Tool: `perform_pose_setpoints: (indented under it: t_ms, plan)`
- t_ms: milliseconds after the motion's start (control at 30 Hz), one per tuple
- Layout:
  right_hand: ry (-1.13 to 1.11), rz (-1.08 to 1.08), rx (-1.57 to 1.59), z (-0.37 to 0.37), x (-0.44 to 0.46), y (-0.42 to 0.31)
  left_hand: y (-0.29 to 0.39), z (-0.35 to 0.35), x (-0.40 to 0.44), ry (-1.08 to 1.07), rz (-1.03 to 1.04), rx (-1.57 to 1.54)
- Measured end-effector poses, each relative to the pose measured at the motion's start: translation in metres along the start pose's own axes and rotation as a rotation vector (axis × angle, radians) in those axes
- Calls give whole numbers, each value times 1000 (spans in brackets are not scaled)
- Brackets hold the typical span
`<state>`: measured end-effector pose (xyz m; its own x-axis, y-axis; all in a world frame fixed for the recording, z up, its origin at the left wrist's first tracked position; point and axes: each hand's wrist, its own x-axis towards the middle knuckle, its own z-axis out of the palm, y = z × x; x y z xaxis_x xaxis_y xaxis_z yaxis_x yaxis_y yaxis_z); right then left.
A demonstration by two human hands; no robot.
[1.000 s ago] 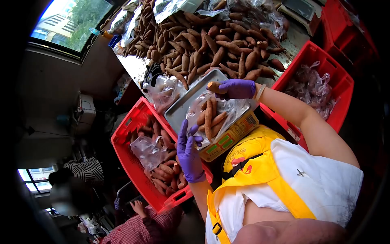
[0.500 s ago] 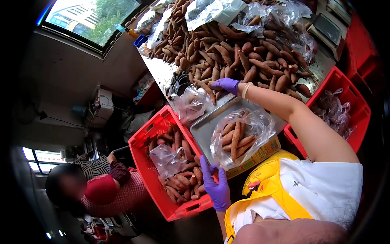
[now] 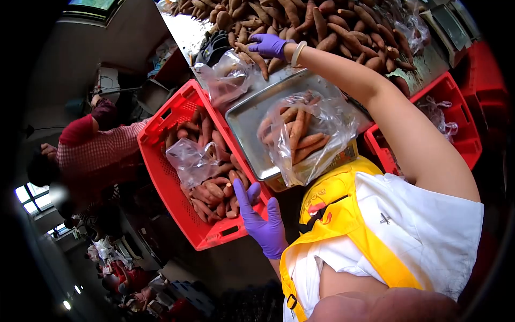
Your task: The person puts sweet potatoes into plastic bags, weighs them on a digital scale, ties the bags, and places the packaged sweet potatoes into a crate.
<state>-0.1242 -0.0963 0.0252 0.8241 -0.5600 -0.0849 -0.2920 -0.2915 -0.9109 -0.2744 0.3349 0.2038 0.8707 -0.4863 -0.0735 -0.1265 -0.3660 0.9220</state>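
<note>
My right hand (image 3: 270,46), in a purple glove, reaches over the edge of the sweet potato pile (image 3: 343,32). Its fingers are stretched out, resting at or just above a long sweet potato (image 3: 255,59). My left hand (image 3: 264,228), also gloved in purple, is open with fingers apart and holds nothing. It hovers by the near corner of a red crate (image 3: 196,241) containing sweet potatoes and a clear plastic bag (image 3: 192,161). Between the hands, an open clear bag of sweet potatoes (image 3: 303,137) lies on a metal tray (image 3: 249,121).
Another clear bag (image 3: 225,80) lies beside the tray, near black gloves (image 3: 213,49). At right, a second red crate (image 3: 462,121) contains plastic bags. A device with a dark screen (image 3: 449,24) stands on the table's far right. A person in a checked top (image 3: 99,142) is at left.
My view has swung, so the table and crates appear higher up. My left hand has drawn away from the bagged sweet potatoes. My right hand stays at the pile's edge.
</note>
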Motion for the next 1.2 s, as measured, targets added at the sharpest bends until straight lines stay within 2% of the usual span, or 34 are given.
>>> perform_pose_setpoints:
  t_ms: [67,133,200,267,333,400,467,533,600,667,733,800,867,900,933,1000,1067,1100,1133,1200]
  plan:
    - [14,-137,201,-26,-33,-17,-4,4,4,-46,157,106]
    - [14,-119,342,-51,-81,-51,7,13,8,-82,231,146]
    - [-162,-262,432,-74,-139,-85,12,26,16,-117,308,187]
    - [-502,-200,351,-74,-201,-107,12,43,27,17,551,702]
    - [-615,-124,-5,-52,-254,-116,-10,50,39,37,592,768]
    - [-450,-492,-373,-33,-286,-105,-30,44,50,-227,-18,-238]
    - [-240,-379,-527,8,-299,-44,-1,27,51,-276,-96,-473]
    - [-253,-311,-537,4,-317,-50,0,14,54,-279,-122,-766]
    - [-503,-118,-708,-6,-330,-60,-5,4,57,-337,-107,-759]
    - [-442,-123,-702,-18,-340,-63,-5,0,55,-305,-145,-773]
    - [-22,-361,-636,-28,-337,-59,-8,-4,58,-370,-125,-814]
    - [4,-361,-637,-31,-333,-69,-4,0,57,-379,-67,-738]
    - [-32,-471,-415,-24,-329,-87,1,8,50,-354,-22,-734]
    - [-135,-558,-483,-11,-319,-75,3,9,48,-374,-18,-734]
    - [-182,-549,-387,5,-308,-61,5,11,47,-395,-13,-733]
    - [-42,-589,-454,16,-303,-52,5,10,41,-391,20,-712]
    - [-243,-395,-466,-5,-298,-59,4,8,37,-371,-11,-712]
    - [-393,-265,-604,-3,-290,-54,2,7,35,-365,5,-705]
    - [-394,-265,-610,-6,-287,-47,2,6,35,-364,6,-711]
    - [-113,-151,-316,-13,-287,-36,0,6,31,-357,-27,-711]
